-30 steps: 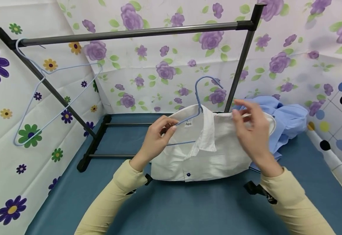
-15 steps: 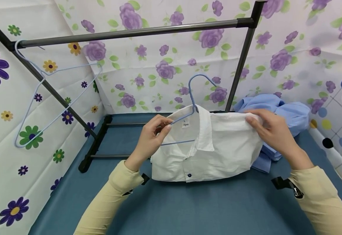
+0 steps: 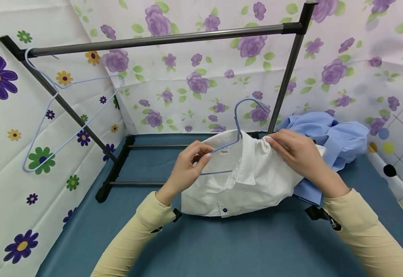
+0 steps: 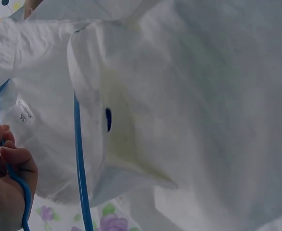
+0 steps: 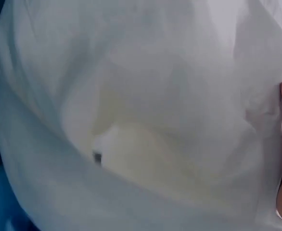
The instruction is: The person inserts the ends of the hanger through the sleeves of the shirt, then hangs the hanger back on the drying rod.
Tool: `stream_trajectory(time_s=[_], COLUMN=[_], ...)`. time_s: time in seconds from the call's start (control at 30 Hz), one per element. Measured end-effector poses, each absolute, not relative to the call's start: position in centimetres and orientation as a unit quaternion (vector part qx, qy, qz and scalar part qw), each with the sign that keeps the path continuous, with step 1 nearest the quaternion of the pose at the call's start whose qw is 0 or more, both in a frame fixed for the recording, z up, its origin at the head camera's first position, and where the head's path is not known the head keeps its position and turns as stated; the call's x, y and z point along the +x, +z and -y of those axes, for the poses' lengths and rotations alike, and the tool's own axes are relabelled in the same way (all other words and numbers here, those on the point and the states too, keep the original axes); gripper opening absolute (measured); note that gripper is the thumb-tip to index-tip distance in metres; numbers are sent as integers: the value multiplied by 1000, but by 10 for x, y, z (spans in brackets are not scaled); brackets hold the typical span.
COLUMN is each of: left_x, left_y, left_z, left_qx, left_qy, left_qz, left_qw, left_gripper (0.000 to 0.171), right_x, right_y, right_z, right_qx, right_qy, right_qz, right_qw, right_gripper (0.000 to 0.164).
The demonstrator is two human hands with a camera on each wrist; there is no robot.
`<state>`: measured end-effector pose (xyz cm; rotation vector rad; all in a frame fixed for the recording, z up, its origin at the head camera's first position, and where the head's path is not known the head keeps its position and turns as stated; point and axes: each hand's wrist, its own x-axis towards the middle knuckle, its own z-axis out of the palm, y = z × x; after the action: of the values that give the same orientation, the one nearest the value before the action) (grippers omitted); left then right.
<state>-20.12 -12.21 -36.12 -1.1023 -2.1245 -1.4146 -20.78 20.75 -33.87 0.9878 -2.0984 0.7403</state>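
White collared shirt (image 3: pixel 267 184) bunches where the right hand (image 3: pixel 300 154) pinches its shoulder (image 3: pixel 261 148), while the left hand (image 3: pixel 190 163) grips the blue wire hanger (image 3: pixel 237 122) (apparently to steady it at the collar (image 3: pixel 248 165)).

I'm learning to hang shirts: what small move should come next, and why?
Perhaps ease the white shirt rightward along its hanger: the right hand pinches it where it bunches beside the collar, while the left hand pinches the hanger's other side.

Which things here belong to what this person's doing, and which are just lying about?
Seemingly in the job:
blue hanger, in the left hand
white shirt, pinched by the right hand

Seemingly idle:
other hanger, on the rack
crumpled blue cloth
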Motion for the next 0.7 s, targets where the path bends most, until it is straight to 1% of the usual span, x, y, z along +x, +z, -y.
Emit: stream_trajectory(time_s=[0.23, 0.4, 0.43, 0.57, 0.63, 0.7], left_x=[-200, -197, -197, -198, -199, -200], left_y=[-362, -364, -365, -365, -364, -363], left_z=[114, 118, 119, 120, 120, 121], left_qx=[-393, -382, -380, -381, -380, -378], left_qy=[-512, -527, -531, -553, -564, -573], left_qz=[743, 740, 738, 722, 714, 707], left_qw=[176, 172, 170, 168, 170, 170], left_gripper=[15, 16, 16, 16, 15, 15], right_x=[-207, -197, -195, -184, -179, -175], right_y=[-329, -313, -308, -293, -288, -287], right_z=[-188, -184, -186, -205, -220, -235], right_qx=[416, 394, 387, 344, 317, 290], right_qy=[298, 256, 249, 232, 220, 203], right_qz=[790, 818, 822, 845, 865, 891], right_qw=[338, 333, 336, 338, 322, 285], right_gripper=[18, 37, 42, 51, 57, 60])
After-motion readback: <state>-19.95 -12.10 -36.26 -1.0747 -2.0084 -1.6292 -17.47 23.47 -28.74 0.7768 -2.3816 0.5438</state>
